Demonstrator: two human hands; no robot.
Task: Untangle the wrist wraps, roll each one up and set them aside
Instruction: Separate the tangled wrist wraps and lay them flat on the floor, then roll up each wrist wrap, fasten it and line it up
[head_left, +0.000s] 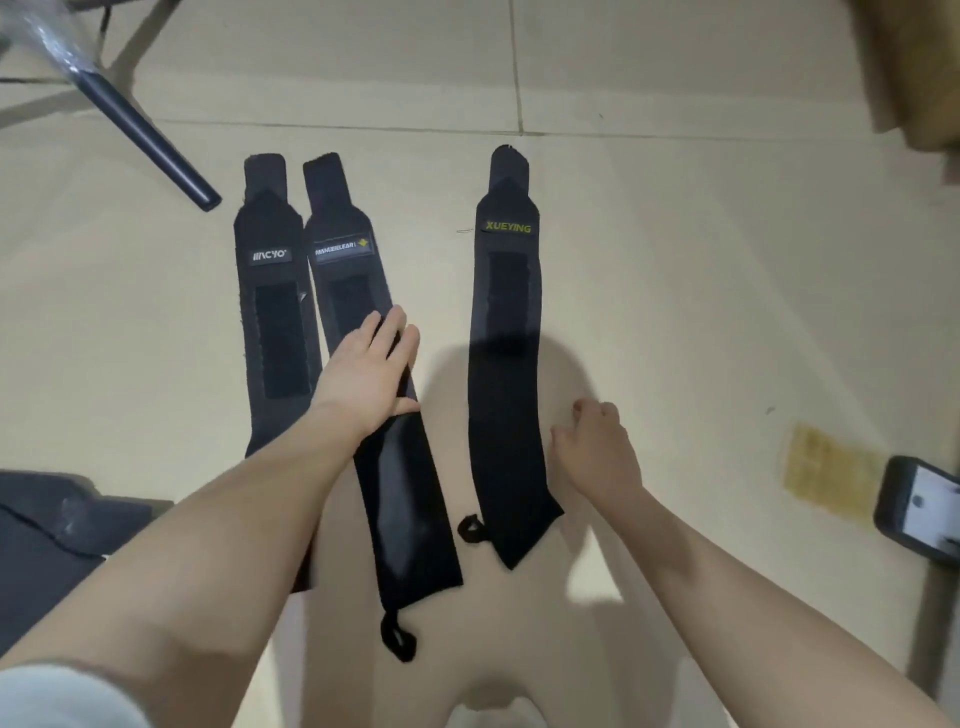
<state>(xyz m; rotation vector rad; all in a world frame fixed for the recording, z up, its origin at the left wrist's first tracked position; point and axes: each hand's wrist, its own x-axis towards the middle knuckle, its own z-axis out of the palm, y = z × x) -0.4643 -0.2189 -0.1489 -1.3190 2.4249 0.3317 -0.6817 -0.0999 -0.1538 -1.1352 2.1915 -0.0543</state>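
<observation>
Head view, floor-level stock of three black wrist wraps, laid out flat and lengthwise on pale floor tiles (675, 260).

Item 1: left wrap (275, 322), white label, hook-and-loop patch facing up; near end hidden under left forearm. Lies just beside item 2, edges touching or close to it near the labels.

Item 2: middle wrap (410, 519), white-and-yellow label, thumb loop (399, 639) at near end. Pinned at mid-length by left hand (366, 374), palm down, fingers straight and flat, nothing gripped.

Item 3: right wrap (506, 364), yellow lettering, thumb loop at near end; well apart from items 1 and 2. Right hand (597, 447) just beside its right edge, fingers curled loosely; whether fingertips touch the fabric cannot be told. Appears to hold nothing.

Status, as judged: untangling done, all three separated and straightened; rolling not yet begun, none set aside.

Handling note for the step in hand: smooth flat before rolling, no folds left in. Start at thumb-loop end, loop tucked inside, roll tight and square toward the tab end so the fastening closes on the outside. Keep edges aligned; a skewed start gives a cone that slips open.

Sundries: dark chair leg (156, 150) far left; phone (919, 509) at right edge, screen lit; dark object at lower left, unidentified.
</observation>
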